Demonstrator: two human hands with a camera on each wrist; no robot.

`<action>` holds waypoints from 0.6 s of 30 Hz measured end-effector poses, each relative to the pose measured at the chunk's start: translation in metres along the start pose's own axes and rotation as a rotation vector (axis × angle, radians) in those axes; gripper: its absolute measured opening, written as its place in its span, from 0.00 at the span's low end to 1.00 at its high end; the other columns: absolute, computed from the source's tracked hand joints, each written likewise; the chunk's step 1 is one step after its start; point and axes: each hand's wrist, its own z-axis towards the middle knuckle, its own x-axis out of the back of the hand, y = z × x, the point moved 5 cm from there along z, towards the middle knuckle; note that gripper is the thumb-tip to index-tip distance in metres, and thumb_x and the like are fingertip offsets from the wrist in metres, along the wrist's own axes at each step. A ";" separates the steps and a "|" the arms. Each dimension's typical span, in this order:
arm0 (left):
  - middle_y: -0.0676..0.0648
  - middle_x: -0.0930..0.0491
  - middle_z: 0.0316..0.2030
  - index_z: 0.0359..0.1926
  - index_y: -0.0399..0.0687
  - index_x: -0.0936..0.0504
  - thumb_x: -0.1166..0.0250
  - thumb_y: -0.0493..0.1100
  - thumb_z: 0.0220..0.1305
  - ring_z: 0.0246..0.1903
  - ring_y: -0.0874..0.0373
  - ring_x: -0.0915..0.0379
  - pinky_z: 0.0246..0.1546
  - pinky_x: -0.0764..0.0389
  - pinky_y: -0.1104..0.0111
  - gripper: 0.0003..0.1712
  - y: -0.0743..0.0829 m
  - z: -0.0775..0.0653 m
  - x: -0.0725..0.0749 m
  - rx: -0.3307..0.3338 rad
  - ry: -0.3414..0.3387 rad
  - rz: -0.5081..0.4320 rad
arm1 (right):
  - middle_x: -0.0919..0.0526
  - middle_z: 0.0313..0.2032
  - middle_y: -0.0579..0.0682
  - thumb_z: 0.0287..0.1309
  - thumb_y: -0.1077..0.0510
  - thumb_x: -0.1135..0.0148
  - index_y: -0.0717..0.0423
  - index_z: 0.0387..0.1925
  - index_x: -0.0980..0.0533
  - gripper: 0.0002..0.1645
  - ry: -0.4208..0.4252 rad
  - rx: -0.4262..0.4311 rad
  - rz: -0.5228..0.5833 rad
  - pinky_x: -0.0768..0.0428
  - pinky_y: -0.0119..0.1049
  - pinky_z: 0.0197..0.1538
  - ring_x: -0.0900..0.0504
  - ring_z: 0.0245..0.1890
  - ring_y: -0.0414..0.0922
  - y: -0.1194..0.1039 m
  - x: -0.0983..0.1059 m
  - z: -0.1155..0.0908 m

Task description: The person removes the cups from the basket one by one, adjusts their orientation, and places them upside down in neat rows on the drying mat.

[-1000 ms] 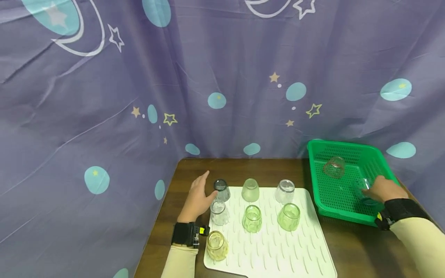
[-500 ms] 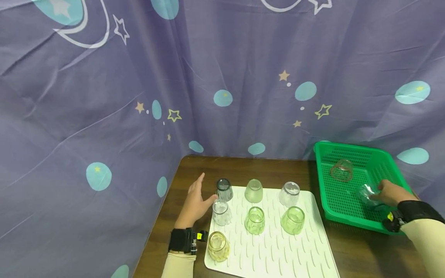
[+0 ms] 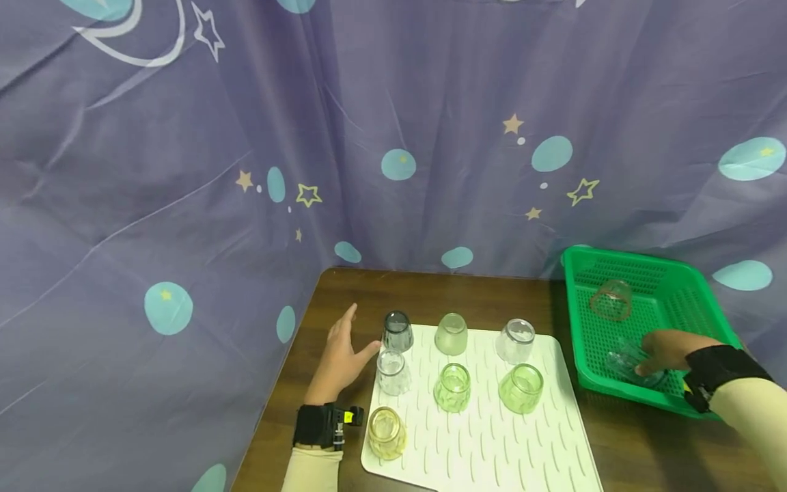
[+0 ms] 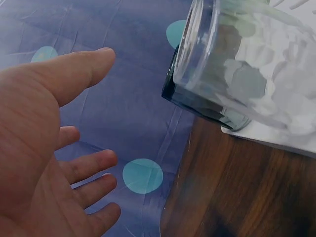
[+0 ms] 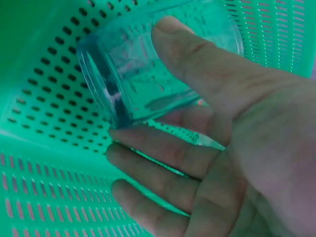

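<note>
Inside the green basket, my right hand holds a bluish clear drinking glass that lies on its side, thumb across its wall and fingers along the underside. A pink-rimmed glass lies farther back in the basket. My left hand is at the left of the white ridged mat, thumb and fingers spread, holding nothing. Closest to its thumb are a dark grey glass and a clear glass; in the left wrist view a gap separates the thumb from the clear glass.
Also upside down on the mat are a yellow glass, a frosted pale green glass, two green glasses, one central and one right, and a clear glass. A patterned purple curtain hangs behind the wooden table.
My right hand has shifted left within the basket and the bluish glass has tipped over with it. My left hand stays beside the mat. The head view has shifted slightly.
</note>
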 end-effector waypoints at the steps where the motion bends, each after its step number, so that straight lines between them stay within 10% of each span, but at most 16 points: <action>1: 0.41 0.42 0.77 0.84 0.55 0.53 0.30 0.61 0.67 0.76 0.38 0.47 0.67 0.35 0.35 0.56 0.000 0.001 0.001 -0.002 0.005 0.000 | 0.25 0.53 0.83 0.57 0.40 0.26 0.87 0.57 0.31 0.52 0.001 0.007 -0.025 0.20 0.63 0.48 0.25 0.52 0.79 -0.002 0.002 0.000; 18: 0.41 0.42 0.77 0.83 0.58 0.52 0.31 0.61 0.68 0.75 0.40 0.45 0.68 0.34 0.37 0.54 -0.002 -0.004 -0.008 0.000 -0.020 -0.001 | 0.16 0.42 0.68 0.49 0.44 0.19 0.76 0.46 0.20 0.39 0.055 -0.033 -0.136 0.18 0.62 0.42 0.17 0.42 0.66 -0.018 0.003 0.006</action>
